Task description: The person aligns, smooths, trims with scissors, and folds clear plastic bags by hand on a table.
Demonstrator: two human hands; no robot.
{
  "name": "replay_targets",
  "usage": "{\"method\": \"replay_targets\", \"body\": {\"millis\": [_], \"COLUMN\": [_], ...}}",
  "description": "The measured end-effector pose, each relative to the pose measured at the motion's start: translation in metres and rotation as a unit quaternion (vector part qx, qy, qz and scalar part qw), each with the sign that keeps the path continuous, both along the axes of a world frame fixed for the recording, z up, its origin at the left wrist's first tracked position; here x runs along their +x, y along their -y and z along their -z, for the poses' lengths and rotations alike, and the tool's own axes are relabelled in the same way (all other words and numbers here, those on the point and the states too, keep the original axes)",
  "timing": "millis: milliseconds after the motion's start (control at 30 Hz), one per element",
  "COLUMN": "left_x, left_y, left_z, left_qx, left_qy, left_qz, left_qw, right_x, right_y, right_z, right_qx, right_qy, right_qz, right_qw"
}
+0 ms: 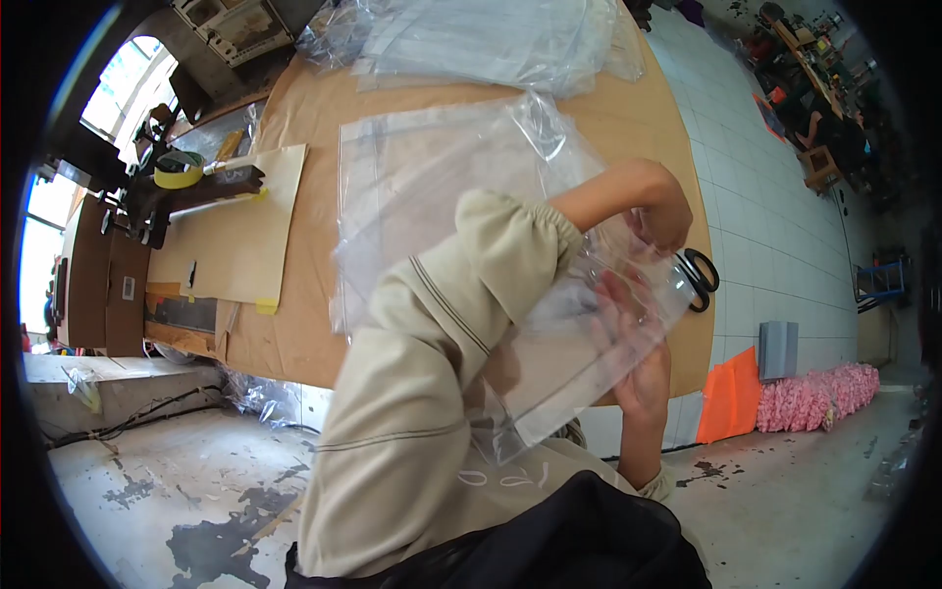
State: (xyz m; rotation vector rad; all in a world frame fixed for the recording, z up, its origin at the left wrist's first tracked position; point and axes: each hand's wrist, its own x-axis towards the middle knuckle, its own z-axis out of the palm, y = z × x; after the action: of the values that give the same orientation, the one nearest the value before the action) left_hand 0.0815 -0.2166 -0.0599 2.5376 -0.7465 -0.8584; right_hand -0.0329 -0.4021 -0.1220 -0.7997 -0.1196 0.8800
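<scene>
A clear plastic bag [574,368] is held up over the near right part of the table. My left hand [662,214] reaches across from the left with its wrist bent down and fingers curled closed on crumpled film at the bag's upper end. My right hand [633,339] comes up from below, palm up, holding the bag from underneath; its partly bent fingers show through the film. Black-handled scissors [699,280] lie at the table's right edge, close beside both hands; their blades are hidden. More clear plastic bags [392,187] lie flat beyond my left forearm.
Brown paper covers the table [304,324]. A stack of clear bags [481,44] lies at its far end. On the left stands a tape dispenser [211,187] on a tan board [235,245]. Orange sheets [731,398] and a pink bundle [814,398] are on the floor at right.
</scene>
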Motion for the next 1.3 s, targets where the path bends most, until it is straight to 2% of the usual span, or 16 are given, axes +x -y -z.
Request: {"method": "replay_targets", "body": {"millis": [133, 233, 333, 467, 633, 700, 800, 967, 1100, 1233, 1300], "left_x": [-0.007, -0.002, -0.011, -0.004, -0.002, -0.002, 0.005, 0.011, 0.019, 0.018, 0.017], "left_y": [-0.008, -0.008, -0.014, -0.027, -0.016, -0.016, -0.012, -0.012, -0.007, -0.01, -0.009], "left_z": [-0.016, -0.004, -0.021, -0.018, -0.008, -0.014, -0.004, 0.007, 0.018, 0.028, 0.026], "left_qx": [-0.068, -0.105, -0.059, -0.108, -0.139, -0.111, -0.096, -0.121, -0.11, -0.188, -0.163], "left_qy": [-0.073, -0.031, -0.001, 0.011, 0.019, 0.01, -0.006, -0.016, -0.021, -0.103, -0.075], "left_qz": [-0.028, 0.009, 0.007, 0.021, 0.0, -0.007, -0.008, 0.014, 0.019, -0.028, -0.012], "left_qw": [0.995, 0.994, 0.998, 0.994, 0.99, 0.994, 0.995, 0.992, 0.994, 0.976, 0.984], "right_x": [0.008, 0.014, 0.017, 0.022, 0.038, 0.043, 0.045, 0.045, 0.047, 0.047, 0.046], "right_y": [-0.033, -0.05, -0.057, -0.08, -0.123, -0.133, -0.139, -0.159, -0.185, -0.21, -0.216], "right_z": [-0.002, -0.009, -0.017, -0.023, -0.014, -0.005, 0.005, 0.011, 0.018, 0.028, 0.029], "right_qx": [0.03, 0.04, 0.033, 0.021, -0.069, -0.132, -0.205, -0.239, -0.252, -0.276, -0.29], "right_qy": [0.097, 0.176, 0.226, 0.278, 0.396, 0.477, 0.623, 0.783, 0.83, 0.846, 0.851], "right_qz": [-0.043, -0.069, -0.096, -0.12, -0.116, -0.101, -0.061, -0.013, 0.0, -0.002, -0.009], "right_qw": [0.994, 0.981, 0.969, 0.953, 0.908, 0.863, 0.753, 0.573, 0.498, 0.457, 0.438]}}
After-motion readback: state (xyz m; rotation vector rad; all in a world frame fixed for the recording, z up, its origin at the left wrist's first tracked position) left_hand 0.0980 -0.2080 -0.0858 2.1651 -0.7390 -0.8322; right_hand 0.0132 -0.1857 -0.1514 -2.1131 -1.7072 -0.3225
